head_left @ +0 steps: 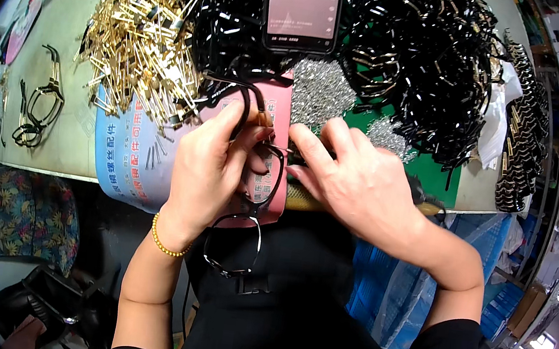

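A black eyeglasses frame [264, 202] hangs down over the table's front edge, its lower rim above my lap. My left hand [204, 164], with a gold bead bracelet at the wrist, is closed on its upper end. Dark curved temple arms [256, 93] stick out above the left fingers. Facing it, my right hand [357, 178] is closed in a pinch beside the frame's upper end; whatever lies between those fingertips is too small to make out. Just beyond the right fingers lies a heap of tiny silver screws [323, 91].
Gold metal pieces [145, 34] are heaped at left, black temple arms [424, 59] at right. A lit phone [302, 6] stands between them. Another pair of eyeglasses [45, 102] lies far left. Printed sheets [136, 179] and a green mat [442, 187] cover the table front.
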The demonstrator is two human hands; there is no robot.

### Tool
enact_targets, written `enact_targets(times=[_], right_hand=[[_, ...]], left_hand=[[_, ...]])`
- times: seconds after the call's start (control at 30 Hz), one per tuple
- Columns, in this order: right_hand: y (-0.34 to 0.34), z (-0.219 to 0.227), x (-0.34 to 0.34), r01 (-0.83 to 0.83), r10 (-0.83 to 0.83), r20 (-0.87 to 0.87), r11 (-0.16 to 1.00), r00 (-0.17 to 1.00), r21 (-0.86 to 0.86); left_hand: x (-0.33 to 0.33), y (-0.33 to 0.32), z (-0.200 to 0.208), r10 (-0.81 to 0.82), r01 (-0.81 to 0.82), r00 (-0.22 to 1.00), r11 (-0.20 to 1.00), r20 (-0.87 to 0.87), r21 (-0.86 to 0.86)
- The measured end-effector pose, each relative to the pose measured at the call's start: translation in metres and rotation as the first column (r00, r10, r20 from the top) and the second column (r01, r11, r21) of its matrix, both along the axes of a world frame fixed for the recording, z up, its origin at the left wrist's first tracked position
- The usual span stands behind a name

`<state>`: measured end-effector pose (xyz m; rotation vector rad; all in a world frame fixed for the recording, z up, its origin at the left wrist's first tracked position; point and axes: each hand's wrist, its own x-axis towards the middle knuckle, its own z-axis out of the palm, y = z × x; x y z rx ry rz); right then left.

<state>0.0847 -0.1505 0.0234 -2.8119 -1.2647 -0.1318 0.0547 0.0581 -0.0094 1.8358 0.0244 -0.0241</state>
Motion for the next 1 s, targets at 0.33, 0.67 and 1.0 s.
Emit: enact_targets(times=[0.33, 0.67, 1.0], right_hand=[[-0.041, 0.037, -0.035, 0.159, -0.185, -0.368, 0.982, 0.911, -0.099], [-0.043, 0.026, -0.033, 0.225, -0.225, -0.358, 0.973, 0.906, -0.04], [-0.038, 0.025, -0.029, 0.226, -0.236, -0.385, 0.971, 0.892, -0.072]], left_hand=[[0.016, 0.001, 0.007, 0.479, -0.421, 0.837, 0.872, 0.263, -0.248], [-0.047, 0.03, -0.009, 0.469, -0.377, 0.803, 0.878, 0.369, -0.296], [-0.074, 0.037, -0.02, 0.049, -0.339, 0.845, 0.82, 0.533, 0.462]])
